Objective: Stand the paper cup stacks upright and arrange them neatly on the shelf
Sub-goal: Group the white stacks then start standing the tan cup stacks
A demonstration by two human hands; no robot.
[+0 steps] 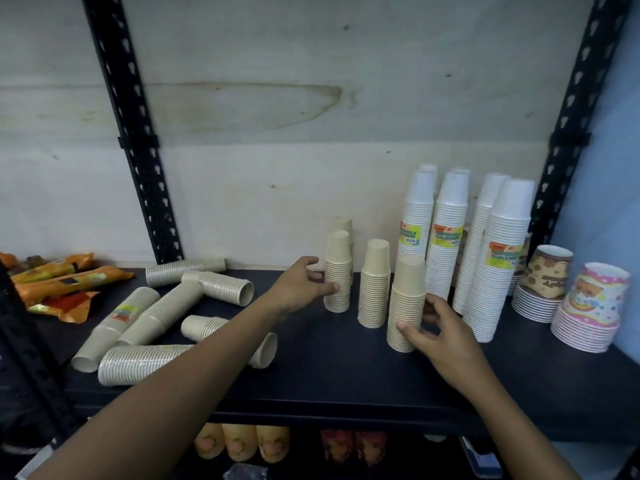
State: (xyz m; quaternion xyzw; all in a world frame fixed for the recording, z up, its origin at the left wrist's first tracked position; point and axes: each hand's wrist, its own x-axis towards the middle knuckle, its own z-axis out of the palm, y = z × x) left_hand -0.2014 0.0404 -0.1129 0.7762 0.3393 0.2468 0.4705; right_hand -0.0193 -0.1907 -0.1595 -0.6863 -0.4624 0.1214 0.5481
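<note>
Right hand [440, 329] pinches front beige stack [408, 303], squaring row; left hand [301, 287] loose, fingers [330, 289] straight against far stack [338, 271]. Next likely: reach left for toppled stacks [145, 363], stand them.

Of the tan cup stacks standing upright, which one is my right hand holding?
The front stack, nearest the shelf edge and beside the tall white stacks. Your right hand grips its lower part; the other upright tan stacks stand further back and to the left.

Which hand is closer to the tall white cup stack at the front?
Right. The right hand grips the front beige stack beside the white stack; the left hand is farther left, at the left beige stack.
</note>
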